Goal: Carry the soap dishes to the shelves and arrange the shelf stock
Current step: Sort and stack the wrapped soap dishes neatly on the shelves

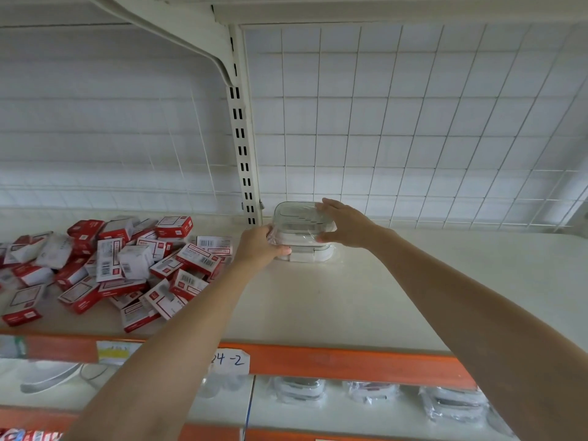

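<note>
1. White wire-grid back panel (413,122), mounted behind the shelf, with a cream slotted upright post (242,148) dividing it from the panel to the left.
2. Cream flat shelf (366,297), fronted by an orange price rail (350,361) that carries a handwritten white paper label (231,361) reading partly "4-2".
3. Heap of small red-and-white cardboard boxes (111,265), lying loose and jumbled on the left part of the shelf, apart from the stack at item 5.
4. Lower shelf (222,405), seen blurred below the rail, holding plastic-wrapped pale dishes (451,405); their details cannot be made out.
5. Stack of clear and white plastic soap dishes (302,232), wrapped in film, standing on the shelf at the back, just right of the upright post and close to the grid panel.
6. Left hand (259,246), fingers and thumb curled round the stack's left end, grasping it.
7. Right hand (345,222), fingers laid over the top right edge with the thumb against the front right side, clasping the stack from the right.
</note>
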Demonstrator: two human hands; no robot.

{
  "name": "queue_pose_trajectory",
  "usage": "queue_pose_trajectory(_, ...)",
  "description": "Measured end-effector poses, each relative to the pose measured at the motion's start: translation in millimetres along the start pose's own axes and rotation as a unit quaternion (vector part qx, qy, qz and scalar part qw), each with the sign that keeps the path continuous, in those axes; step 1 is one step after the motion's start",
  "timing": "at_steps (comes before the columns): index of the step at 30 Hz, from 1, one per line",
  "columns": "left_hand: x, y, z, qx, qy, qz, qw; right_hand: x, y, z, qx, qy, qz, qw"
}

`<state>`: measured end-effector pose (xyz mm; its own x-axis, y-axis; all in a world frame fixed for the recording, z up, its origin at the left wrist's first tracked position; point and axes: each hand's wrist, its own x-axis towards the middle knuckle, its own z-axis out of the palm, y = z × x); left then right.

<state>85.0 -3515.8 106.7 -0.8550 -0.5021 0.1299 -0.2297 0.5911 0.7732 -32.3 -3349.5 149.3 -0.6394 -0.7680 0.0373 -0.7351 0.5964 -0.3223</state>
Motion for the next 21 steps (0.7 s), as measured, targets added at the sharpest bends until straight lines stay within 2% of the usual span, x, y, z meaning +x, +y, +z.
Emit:
queue_pose_trajectory(4,-5.8,1.7,-10.4,0.074,-0.029,0.006,0.997,-3.6,-2.4,-4.9,-0.015,0.004,0.002,1.000)
queue_pose_trajectory(7,-20.0,1.6,-20.0,0.174,-0.096,0.057,0.978,-12.7,-3.8,-4.4,-0.036,0.001,0.004,0.999)
queue_pose_trajectory(9,-30.1,1.7,-25.2,0.267,-0.127,0.071,0.953,-20.4,-4.6,-5.0,-0.058,0.001,0.002,0.998)
queue_pose_trajectory(12,-46.5,5.6,-28.4,0.399,-0.146,0.023,0.905,-35.0,-5.0,-8.1,-0.091,0.014,-0.010,0.996)
queue_pose_trajectory(15,-67.9,19.0,-27.3,0.487,-0.146,0.045,0.860,-56.9,-4.8,-9.7,-0.143,0.036,-0.029,0.989)
queue_pose_trajectory(18,-88.4,32.1,-17.7,0.532,-0.139,0.074,0.832,-86.7,-4.8,-5.5,-0.180,0.023,-0.051,0.982)
queue_pose_trajectory(21,-111.4,47.2,0.0,0.518,-0.138,0.090,0.839,-121.9,-2.6,0.2,-0.210,0.007,-0.079,0.975)
